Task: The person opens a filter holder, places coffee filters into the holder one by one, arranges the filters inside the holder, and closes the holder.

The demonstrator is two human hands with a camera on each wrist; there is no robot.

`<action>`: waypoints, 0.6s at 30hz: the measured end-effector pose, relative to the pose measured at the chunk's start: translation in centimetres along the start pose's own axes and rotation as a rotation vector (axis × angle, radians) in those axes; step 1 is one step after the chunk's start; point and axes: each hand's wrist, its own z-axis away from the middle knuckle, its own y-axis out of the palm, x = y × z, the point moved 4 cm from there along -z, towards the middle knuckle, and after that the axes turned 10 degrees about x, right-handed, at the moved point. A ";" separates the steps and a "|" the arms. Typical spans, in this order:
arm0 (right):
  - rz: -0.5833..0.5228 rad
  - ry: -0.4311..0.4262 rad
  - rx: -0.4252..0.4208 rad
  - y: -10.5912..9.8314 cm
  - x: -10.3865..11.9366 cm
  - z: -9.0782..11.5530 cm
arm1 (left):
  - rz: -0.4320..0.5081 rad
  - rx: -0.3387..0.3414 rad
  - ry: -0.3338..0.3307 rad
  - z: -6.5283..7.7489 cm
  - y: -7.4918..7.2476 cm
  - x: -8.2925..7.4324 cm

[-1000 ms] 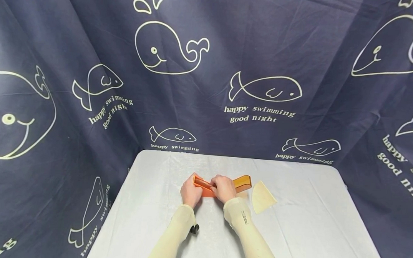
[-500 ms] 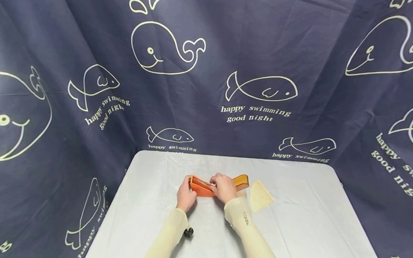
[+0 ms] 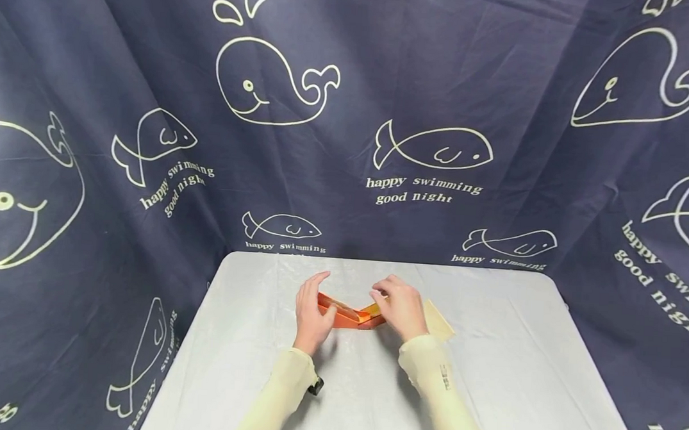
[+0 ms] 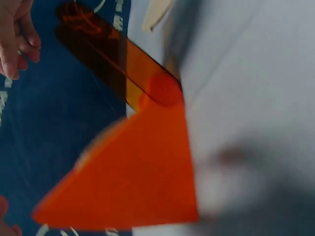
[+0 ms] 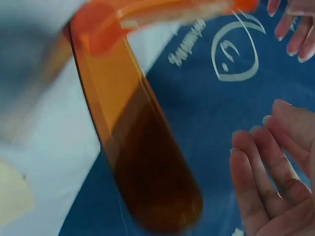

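An orange wedge-shaped case [image 3: 342, 317] stands on the table with its see-through amber lid [image 4: 142, 69] swung out to the right. A pale strip [image 5: 172, 18] shows along the case's opening in the right wrist view. My left hand [image 3: 312, 313] is by the case's left end, thumb and fingers spread apart. Above the lid is my right hand [image 3: 403, 307], its fingers loosely bent; in the right wrist view they are apart from the lid and hold nothing. In the left wrist view only fingertips of my left hand [image 4: 6, 221] show.
A flat pale-yellow wedge [image 3: 439, 320] lies on the white-covered table [image 3: 487, 375] behind my right hand, partly hidden by it. Dark blue curtains [image 3: 347, 144] with whale and fish drawings stand around the table's back and sides.
My right hand has let go of the case and moved right, over the lid. My left hand has loosened from the case's left end, fingers now spread. The case stays about where it was.
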 end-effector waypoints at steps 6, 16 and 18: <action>-0.021 0.052 -0.146 -4.1 -2.7 1.1 | -0.106 0.072 0.192 0.1 1.9 -3.0; -0.033 0.267 -0.240 -5.9 -9.1 5.0 | -0.299 0.323 0.540 2.0 6.0 -6.8; -0.016 0.307 -0.246 -5.6 -10.3 6.1 | -0.322 0.392 0.577 2.4 7.1 -7.4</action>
